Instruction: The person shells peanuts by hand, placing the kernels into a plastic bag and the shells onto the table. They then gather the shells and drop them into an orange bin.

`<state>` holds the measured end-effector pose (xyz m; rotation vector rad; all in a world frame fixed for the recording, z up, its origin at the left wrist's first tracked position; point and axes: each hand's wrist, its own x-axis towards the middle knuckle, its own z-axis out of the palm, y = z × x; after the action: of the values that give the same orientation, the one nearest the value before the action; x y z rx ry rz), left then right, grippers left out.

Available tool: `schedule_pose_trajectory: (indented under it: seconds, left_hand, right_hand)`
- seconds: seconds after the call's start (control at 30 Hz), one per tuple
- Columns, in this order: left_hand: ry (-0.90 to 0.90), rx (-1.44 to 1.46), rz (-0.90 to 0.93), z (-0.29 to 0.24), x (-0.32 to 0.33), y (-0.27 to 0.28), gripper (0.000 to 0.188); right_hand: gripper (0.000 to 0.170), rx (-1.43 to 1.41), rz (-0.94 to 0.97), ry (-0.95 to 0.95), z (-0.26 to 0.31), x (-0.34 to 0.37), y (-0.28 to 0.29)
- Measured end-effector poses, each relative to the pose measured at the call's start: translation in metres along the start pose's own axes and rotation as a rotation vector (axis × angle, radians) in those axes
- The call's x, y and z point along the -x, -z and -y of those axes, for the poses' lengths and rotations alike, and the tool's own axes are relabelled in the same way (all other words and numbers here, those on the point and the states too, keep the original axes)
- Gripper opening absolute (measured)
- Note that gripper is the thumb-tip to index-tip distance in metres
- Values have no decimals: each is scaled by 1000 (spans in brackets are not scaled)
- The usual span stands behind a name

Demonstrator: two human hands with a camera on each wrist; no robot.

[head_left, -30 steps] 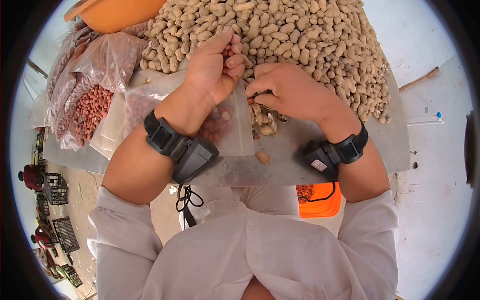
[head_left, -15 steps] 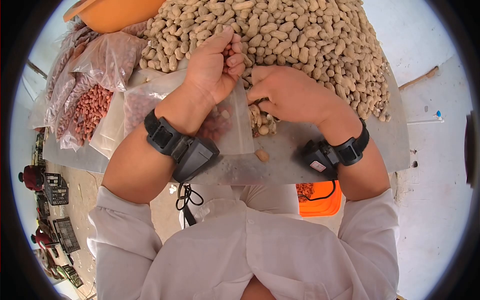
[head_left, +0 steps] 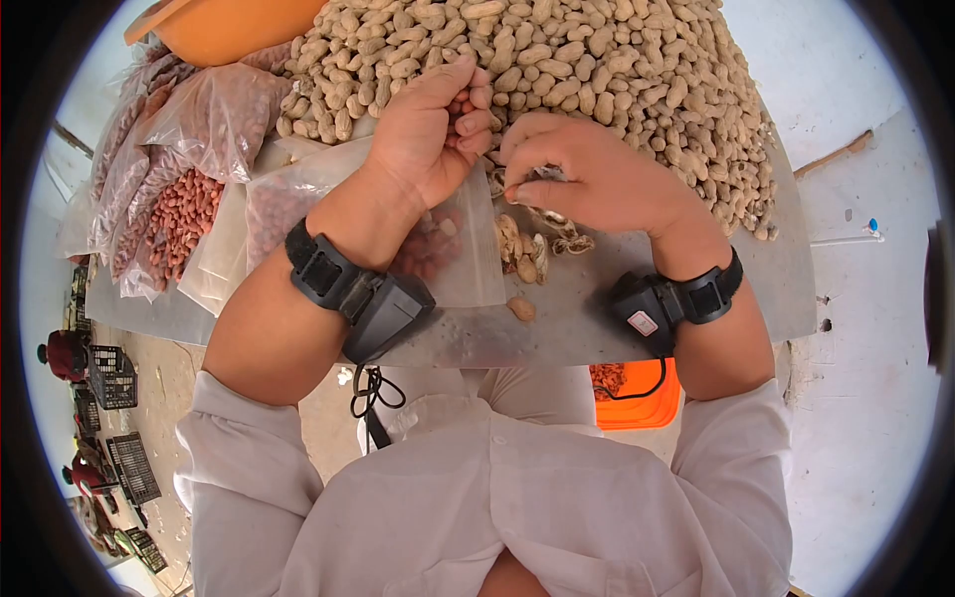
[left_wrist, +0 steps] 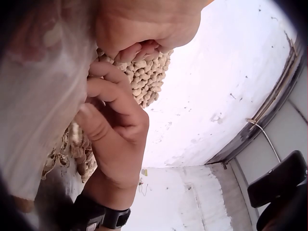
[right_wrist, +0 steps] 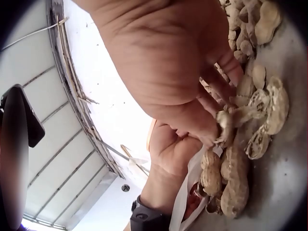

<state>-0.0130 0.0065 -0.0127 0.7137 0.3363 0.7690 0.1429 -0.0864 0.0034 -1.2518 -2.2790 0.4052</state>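
In the head view the left hand (head_left: 426, 134) curls its fingers round reddish shelled peanuts (head_left: 460, 103), above a clear plastic bag (head_left: 473, 264) of kernels. Just right of it, the right hand (head_left: 597, 177) is bent over the table with thumb and fingers around a piece of peanut shell; the right wrist view shows a broken shell (right_wrist: 226, 126) at its fingertips. Split empty shells (right_wrist: 275, 106) and whole peanuts (right_wrist: 235, 185) lie below that hand. Behind both hands rises a large heap of unshelled peanuts (head_left: 647, 85).
Bags of kernels (head_left: 214, 119) and an orange bowl (head_left: 239, 30) are at the left. One peanut (head_left: 520, 308) lies near the front edge of the table (head_left: 448, 343). Below the edge is an orange container (head_left: 647, 403) with reddish contents. Black crates (head_left: 134, 468) stand on the floor.
The right hand has shifted slightly right and its fingers have spread apart around the shell piece. More split shells show beneath it. The left hand has barely moved.
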Motion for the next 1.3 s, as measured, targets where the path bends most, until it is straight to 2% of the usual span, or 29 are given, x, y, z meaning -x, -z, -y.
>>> schedule_pose_trajectory:
  seconds: [0.17, 0.27, 0.33, 0.47, 0.57, 0.67, 0.73, 0.87, 0.97, 1.17, 1.3]
  left_hand:
    - [21, -90, 38, 0, 3, -3, 17]
    - [44, -180, 41, 3, 6, -5, 19]
    - [92, -219, 38, 4, 7, -6, 21]
    - [274, -85, 162, 6, 6, -1, 24]
    - [341, -18, 195, 5, 5, -1, 25]
    - [322, 27, 158, 2, 3, -4, 24]
    - [258, 37, 135, 0, 1, -3, 20]
    - [222, 65, 180, 2, -3, 7, 14]
    - [202, 28, 161, 2, -1, 4, 13]
    - [131, -53, 136, 3, 1, 1, 10]
    - [69, -147, 125, 6, 7, -4, 12]
  right_hand:
    - [17, -77, 35, -178, 8, -1, 9]
    - [18, -76, -60, -176, 4, 0, 12]
    - [18, -101, -183, -102, 4, -1, 11]
    - [20, -83, -313, -69, 9, -4, 9]
    - [22, -63, -377, -127, 12, -4, 8]
    - [16, 126, -329, -302, 18, -1, 21]
    - [11, 117, -138, -309, 11, 6, 25]
    - [18, 182, 149, -263, 2, 11, 20]
    - [18, 193, 176, -274, 1, 9, 19]
    - [15, 223, 59, -268, -11, 9, 20]
    - [12, -191, -233, -304, -11, 3, 22]
